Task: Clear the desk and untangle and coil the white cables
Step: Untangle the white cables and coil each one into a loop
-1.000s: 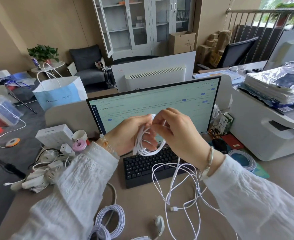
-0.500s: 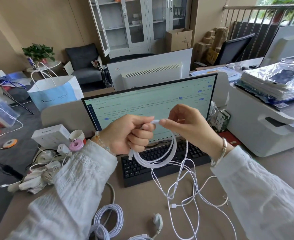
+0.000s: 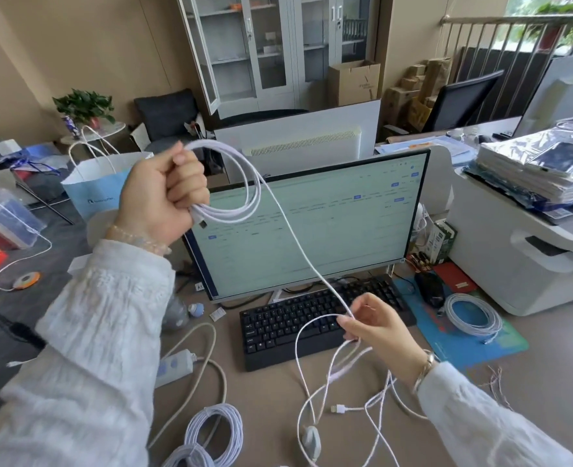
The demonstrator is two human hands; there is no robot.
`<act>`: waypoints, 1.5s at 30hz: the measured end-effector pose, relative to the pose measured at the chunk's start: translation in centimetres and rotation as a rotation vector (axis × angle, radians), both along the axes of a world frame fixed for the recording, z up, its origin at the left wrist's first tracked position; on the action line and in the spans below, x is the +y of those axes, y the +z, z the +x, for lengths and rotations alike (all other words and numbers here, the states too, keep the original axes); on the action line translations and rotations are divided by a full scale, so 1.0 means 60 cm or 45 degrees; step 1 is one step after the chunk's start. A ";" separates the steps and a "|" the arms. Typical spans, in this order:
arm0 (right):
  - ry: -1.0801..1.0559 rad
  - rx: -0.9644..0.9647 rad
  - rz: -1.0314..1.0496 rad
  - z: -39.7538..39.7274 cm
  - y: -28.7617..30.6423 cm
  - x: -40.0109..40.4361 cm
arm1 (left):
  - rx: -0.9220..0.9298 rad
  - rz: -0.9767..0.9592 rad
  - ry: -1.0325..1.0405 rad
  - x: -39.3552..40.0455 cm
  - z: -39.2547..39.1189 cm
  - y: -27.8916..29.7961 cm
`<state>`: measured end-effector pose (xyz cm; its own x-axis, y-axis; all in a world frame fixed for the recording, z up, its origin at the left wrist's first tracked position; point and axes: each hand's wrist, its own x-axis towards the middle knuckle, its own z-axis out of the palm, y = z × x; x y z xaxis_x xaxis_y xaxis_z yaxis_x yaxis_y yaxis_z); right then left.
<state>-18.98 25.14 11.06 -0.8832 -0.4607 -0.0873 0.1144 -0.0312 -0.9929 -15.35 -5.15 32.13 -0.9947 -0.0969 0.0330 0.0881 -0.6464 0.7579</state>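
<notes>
Up at the left, the left hand (image 3: 163,193) is raised in front of the monitor (image 3: 312,227), its fingers curled tight round a bunch of smooth round loops of the white cable (image 3: 244,183); a small metal plug end pokes out under the fist. From those loops a single thin strand runs down and to the right across the lit screen to the right hand (image 3: 376,326), which hangs just over the black keyboard (image 3: 295,325) and pinches the strand between thumb and fingertips, the other fingers loosely bent. Below that hand the cable falls in slack, crossing loops onto the tan desk (image 3: 271,392), where a flat white connector and an oval inline switch lie among the tangle.

Near the front edge, left of centre, two neat white coils (image 3: 214,433) lie flat, finely ribbed by their many turns. A thicker cream cord snakes from a pale power strip (image 3: 175,367) just beside them. To the right, another wound coil (image 3: 472,313) rests on a teal mouse mat (image 3: 480,345) next to a dark glossy mouse (image 3: 430,288). Farther right stands a boxy white printer (image 3: 520,251) with a stack of crinkled plastic sleeves on top. Both sleeves are white, textured cloth.
</notes>
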 end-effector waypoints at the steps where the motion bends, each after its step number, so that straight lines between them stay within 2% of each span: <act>1: -0.070 0.071 0.029 0.004 0.000 0.002 | -0.011 -0.042 0.074 0.001 -0.001 -0.004; 6: -0.329 0.487 0.290 0.029 0.037 -0.005 | -0.061 -0.096 0.220 0.000 -0.005 -0.037; 12: -0.245 0.967 0.455 0.049 0.093 -0.030 | -0.091 -0.234 0.158 0.033 -0.010 -0.053; 17: -0.210 1.086 0.310 0.058 0.146 -0.055 | -0.169 -0.419 -0.086 0.068 -0.003 -0.065; 24: -0.239 1.286 0.217 0.055 0.220 -0.061 | -0.220 -0.932 -0.221 0.107 0.017 -0.068; 28: -0.250 1.328 0.209 0.042 0.250 -0.058 | -0.250 -0.887 -0.312 0.125 0.024 -0.070; 31: -0.266 1.207 0.229 0.026 0.263 -0.054 | -0.319 -0.744 -0.490 0.135 0.027 -0.072; 33: -0.206 1.002 0.274 0.015 0.265 -0.054 | -0.375 -0.497 -0.677 0.140 0.029 -0.072; 35: -0.017 0.655 0.242 0.005 0.263 -0.054 | -0.395 -0.320 -0.784 0.145 0.029 -0.073; 38: 0.347 0.010 -0.065 -0.004 0.258 -0.044 | -0.461 -0.188 -0.769 0.158 0.031 -0.072; 39: 0.429 -0.124 -0.135 -0.004 0.256 -0.038 | -0.496 -0.158 -0.729 0.160 0.031 -0.073; 42: 0.452 -0.194 -0.135 -0.010 0.243 -0.024 | -0.567 -0.169 -0.643 0.163 0.029 -0.084; 45: 0.428 -0.213 -0.113 -0.021 0.234 -0.016 | -0.556 -0.348 -0.658 0.165 0.029 -0.106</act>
